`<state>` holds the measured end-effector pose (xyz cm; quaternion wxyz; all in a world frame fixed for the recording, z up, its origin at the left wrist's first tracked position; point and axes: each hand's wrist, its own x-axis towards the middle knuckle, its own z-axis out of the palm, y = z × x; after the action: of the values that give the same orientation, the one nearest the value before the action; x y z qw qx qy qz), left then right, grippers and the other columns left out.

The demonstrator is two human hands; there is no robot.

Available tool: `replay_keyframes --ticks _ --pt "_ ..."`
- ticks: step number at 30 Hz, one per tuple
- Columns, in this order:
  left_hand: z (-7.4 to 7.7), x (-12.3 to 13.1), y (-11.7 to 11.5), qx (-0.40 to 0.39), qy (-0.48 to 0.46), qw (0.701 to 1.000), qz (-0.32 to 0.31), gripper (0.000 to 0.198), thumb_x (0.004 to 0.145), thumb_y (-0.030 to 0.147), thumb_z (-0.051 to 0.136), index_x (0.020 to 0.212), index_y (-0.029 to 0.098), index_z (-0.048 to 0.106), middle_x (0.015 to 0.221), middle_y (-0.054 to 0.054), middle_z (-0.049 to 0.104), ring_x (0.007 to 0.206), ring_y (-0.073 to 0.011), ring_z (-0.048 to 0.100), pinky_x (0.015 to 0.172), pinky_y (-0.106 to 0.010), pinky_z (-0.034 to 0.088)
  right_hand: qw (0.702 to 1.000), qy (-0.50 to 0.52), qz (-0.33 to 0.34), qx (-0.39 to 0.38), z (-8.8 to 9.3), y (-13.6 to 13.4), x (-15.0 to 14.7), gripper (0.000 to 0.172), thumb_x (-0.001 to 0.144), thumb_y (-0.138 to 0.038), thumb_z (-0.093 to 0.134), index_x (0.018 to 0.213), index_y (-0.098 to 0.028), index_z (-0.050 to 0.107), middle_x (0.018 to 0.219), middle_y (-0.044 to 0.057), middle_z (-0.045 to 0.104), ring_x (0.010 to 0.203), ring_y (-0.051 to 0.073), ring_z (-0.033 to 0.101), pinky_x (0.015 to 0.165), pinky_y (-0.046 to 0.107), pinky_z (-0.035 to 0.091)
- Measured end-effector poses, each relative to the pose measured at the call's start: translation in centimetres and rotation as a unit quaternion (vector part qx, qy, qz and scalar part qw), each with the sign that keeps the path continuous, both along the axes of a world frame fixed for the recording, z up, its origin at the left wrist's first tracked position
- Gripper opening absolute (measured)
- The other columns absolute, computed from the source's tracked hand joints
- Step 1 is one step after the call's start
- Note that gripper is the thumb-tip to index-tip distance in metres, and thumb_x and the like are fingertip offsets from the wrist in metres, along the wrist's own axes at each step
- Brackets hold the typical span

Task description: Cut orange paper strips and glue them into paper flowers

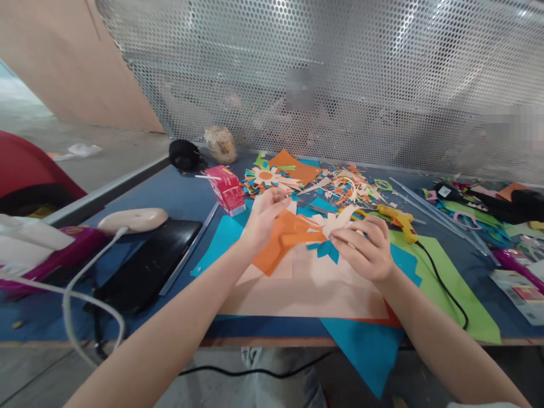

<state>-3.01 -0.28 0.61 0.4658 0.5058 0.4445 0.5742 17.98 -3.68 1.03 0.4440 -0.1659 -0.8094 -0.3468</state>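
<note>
In my right hand the thumb and fingers pinch a cream paper flower with narrow petals. Just under it shows a blue paper flower; I cannot tell whether the two are joined. My left hand is raised to the left of the flower, its fingers loosely bent and apart with nothing visible in them. Beneath that hand an orange sheet of paper lies over cream paper. A yellow glue gun rests just beyond my right hand.
A pink drink carton with a straw stands left of the paper scraps. A black phone and a white cable lie at left. Green paper is at right. A perforated metal panel borders the table's back.
</note>
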Motion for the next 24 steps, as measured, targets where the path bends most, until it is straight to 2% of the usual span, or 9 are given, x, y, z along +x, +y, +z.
replay_keyframes --ticks 2,4,6,9,11,15,17,24 --pt "-0.2 0.1 0.1 -0.039 -0.025 0.999 -0.016 0.024 0.065 0.034 0.062 0.083 0.020 0.054 0.074 0.002 0.056 0.073 -0.0119 0.053 0.060 -0.023 0.036 0.999 -0.015 -0.014 0.045 0.4 -0.2 -0.1 0.016 0.071 -0.010 0.065 0.073 -0.024 0.057 0.080 -0.005 0.069 0.074 0.014 0.054 0.070 0.032 0.042" --pt "-0.3 0.4 -0.1 -0.108 -0.052 0.987 -0.105 0.027 0.063 0.035 0.065 0.082 0.018 0.056 0.072 0.001 0.057 0.067 -0.0109 0.053 0.060 -0.023 0.038 0.997 -0.034 -0.026 0.070 0.6 -0.3 -0.2 0.015 0.070 -0.012 0.067 0.069 -0.023 0.057 0.079 -0.005 0.068 0.073 0.012 0.054 0.069 0.032 0.041" --pt "-0.1 0.7 -0.6 -0.170 -0.073 0.962 -0.202 0.032 0.059 0.035 0.069 0.083 0.017 0.058 0.076 -0.001 0.062 0.070 -0.0125 0.057 0.064 -0.025 0.041 0.995 -0.052 -0.038 0.081 0.6 -0.2 -0.2 0.015 0.069 -0.014 0.068 0.068 -0.023 0.056 0.079 -0.006 0.068 0.072 0.012 0.053 0.069 0.031 0.041" --pt "0.0 0.9 -1.0 -0.185 -0.112 0.937 -0.274 0.037 0.053 0.028 0.076 0.085 0.018 0.061 0.082 -0.003 0.066 0.077 -0.0152 0.061 0.069 -0.026 0.044 0.993 -0.078 -0.050 0.070 0.4 -0.1 0.1 0.014 0.073 -0.015 0.064 0.069 -0.026 0.056 0.080 -0.007 0.067 0.073 0.011 0.053 0.071 0.031 0.040" --pt "-0.1 0.7 -1.0 -0.183 -0.129 0.932 -0.285 0.041 0.052 0.024 0.078 0.089 0.019 0.062 0.082 -0.003 0.067 0.078 -0.0155 0.062 0.069 -0.025 0.044 0.993 -0.095 -0.061 0.028 0.1 0.0 0.3 0.015 0.078 -0.015 0.059 0.072 -0.028 0.057 0.084 -0.008 0.068 0.075 0.010 0.055 0.073 0.032 0.039" --pt "-0.3 0.6 -0.9 -0.171 -0.128 0.930 -0.300 0.043 0.056 0.014 0.076 0.095 0.018 0.059 0.082 -0.003 0.068 0.077 -0.0149 0.064 0.071 -0.026 0.046 0.979 -0.121 -0.070 -0.149 -0.2 -0.1 0.5 0.018 0.083 -0.016 0.050 0.079 -0.032 0.058 0.090 -0.007 0.069 0.080 0.012 0.058 0.073 0.034 0.040" --pt "-0.4 0.7 -1.0 -0.173 -0.119 0.932 -0.295 0.047 0.057 0.010 0.075 0.099 0.017 0.056 0.081 -0.003 0.068 0.075 -0.0139 0.064 0.072 -0.027 0.047 0.971 -0.137 -0.064 -0.187 -0.2 -0.1 0.4 0.019 0.084 -0.017 0.048 0.082 -0.032 0.059 0.093 -0.006 0.069 0.082 0.012 0.058 0.074 0.034 0.041" --pt "-0.5 1.2 -1.2 -0.175 -0.076 0.941 -0.278 0.053 0.057 0.009 0.073 0.105 0.016 0.051 0.078 -0.001 0.067 0.069 -0.0114 0.063 0.070 -0.026 0.047 0.981 -0.159 -0.054 -0.092 -0.4 0.0 0.2 0.020 0.086 -0.015 0.046 0.083 -0.030 0.058 0.092 -0.006 0.069 0.083 0.011 0.058 0.073 0.034 0.040"
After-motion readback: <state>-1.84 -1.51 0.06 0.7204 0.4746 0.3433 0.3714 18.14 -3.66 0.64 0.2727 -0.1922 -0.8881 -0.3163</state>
